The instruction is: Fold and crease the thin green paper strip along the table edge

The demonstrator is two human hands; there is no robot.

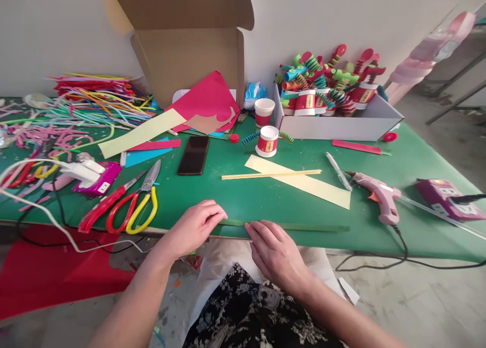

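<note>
A narrow green paper strip (317,227) lies along the front edge of the table. At its left end, my left hand (205,217) is closed, with thumb and fingertips pinching the paper. My right hand (275,249) rests over the middle of the strip, its fingers stretched out and lying on it; the thumb is hidden. Just beyond my hands, thin pale yellow strips (243,176) lie across a wider cream paper strip (330,193). Behind these stands a red and white paper cup (267,144) with a folded blue spring and a green one at its sides.
Scissors (146,198), a red-handled cutter (104,203) and a phone (193,155) lie left. A pink glue gun (379,196) and purple power strip (448,198) are right. Behind are a white box (341,126) of finished crafts, an open cardboard box (193,59) and pipe cleaners (102,100).
</note>
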